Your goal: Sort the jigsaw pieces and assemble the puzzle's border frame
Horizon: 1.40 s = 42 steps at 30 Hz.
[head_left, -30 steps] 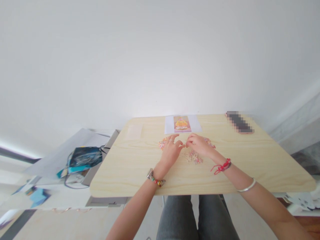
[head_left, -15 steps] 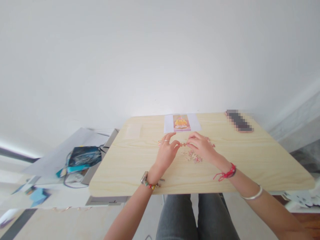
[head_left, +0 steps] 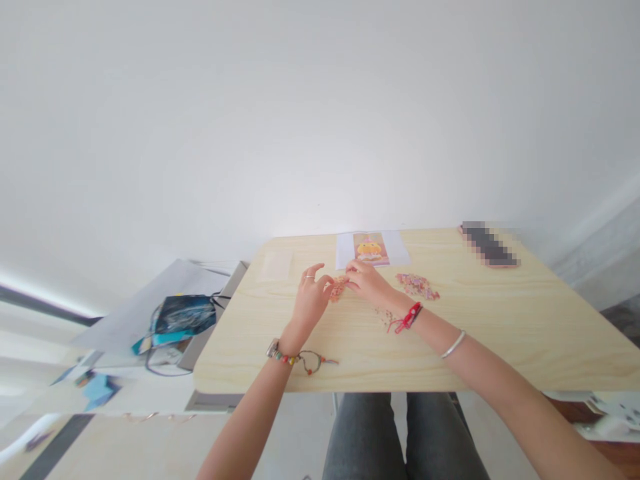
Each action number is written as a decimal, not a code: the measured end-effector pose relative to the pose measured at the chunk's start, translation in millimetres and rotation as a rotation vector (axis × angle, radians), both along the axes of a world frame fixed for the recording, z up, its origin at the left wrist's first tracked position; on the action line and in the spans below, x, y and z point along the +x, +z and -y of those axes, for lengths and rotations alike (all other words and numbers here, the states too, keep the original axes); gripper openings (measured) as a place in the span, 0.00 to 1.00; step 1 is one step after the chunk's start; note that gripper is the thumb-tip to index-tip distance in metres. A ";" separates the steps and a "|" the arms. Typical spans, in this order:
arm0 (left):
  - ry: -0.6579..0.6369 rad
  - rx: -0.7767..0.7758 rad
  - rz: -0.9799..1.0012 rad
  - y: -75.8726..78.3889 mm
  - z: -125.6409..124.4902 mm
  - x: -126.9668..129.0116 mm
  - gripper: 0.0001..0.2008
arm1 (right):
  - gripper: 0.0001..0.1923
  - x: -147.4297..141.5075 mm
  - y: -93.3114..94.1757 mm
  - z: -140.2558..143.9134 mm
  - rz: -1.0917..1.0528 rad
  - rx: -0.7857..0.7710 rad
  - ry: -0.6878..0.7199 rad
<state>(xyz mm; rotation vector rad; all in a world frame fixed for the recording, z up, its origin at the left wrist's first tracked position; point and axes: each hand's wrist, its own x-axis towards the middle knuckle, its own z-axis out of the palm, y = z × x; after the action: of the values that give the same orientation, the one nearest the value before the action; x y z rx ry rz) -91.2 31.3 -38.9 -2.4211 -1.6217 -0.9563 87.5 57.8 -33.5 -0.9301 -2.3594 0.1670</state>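
My left hand [head_left: 311,298] and my right hand [head_left: 367,281] meet over a small group of pink jigsaw pieces [head_left: 339,288] on the pale wooden table [head_left: 500,320]. The fingertips of both hands pinch or press on these pieces; whether a piece is lifted is too small to tell. A second heap of pink puzzle pieces [head_left: 417,285] lies to the right of my right hand, and a few loose pieces [head_left: 386,316] sit under my right wrist. A reference picture with a yellow figure [head_left: 371,248] lies at the table's far edge, just beyond my hands.
A blurred dark phone-like object [head_left: 489,244] lies at the far right of the table. A pale card [head_left: 277,265] rests at the far left. Left of the table, a lower surface holds a dark and teal bag [head_left: 180,317] with cables. A white wall rises behind.
Both hands have moved left together, away from the loose pieces near the middle, to the group of pieces on the left. The view has also shifted slightly.
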 end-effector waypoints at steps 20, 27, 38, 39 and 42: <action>-0.051 -0.056 -0.055 1.2 27.5 24.4 0.07 | 0.03 61.9 0.3 24.2 0.071 -0.169 -0.097; -0.167 -0.152 -0.120 -10.6 37.3 56.2 0.07 | 0.03 61.6 -7.1 50.0 0.240 -0.177 -0.132; -0.071 -0.157 -0.129 -15.6 39.4 75.1 0.01 | 0.04 57.0 -6.7 40.6 0.244 -0.229 -0.127; -0.080 -0.153 -0.126 -16.0 38.2 74.4 0.00 | 0.04 58.7 -6.9 39.9 0.236 -0.234 -0.118; -0.096 -0.157 -0.121 -18.1 34.7 71.1 0.02 | 0.06 63.5 -7.5 38.2 0.203 -0.236 -0.086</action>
<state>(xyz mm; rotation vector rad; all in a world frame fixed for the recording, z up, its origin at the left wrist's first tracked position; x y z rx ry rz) -20.0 -3.5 -57.1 -2.6246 -1.6089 -0.7025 150.9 19.7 -41.1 -1.2087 -2.5171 0.3367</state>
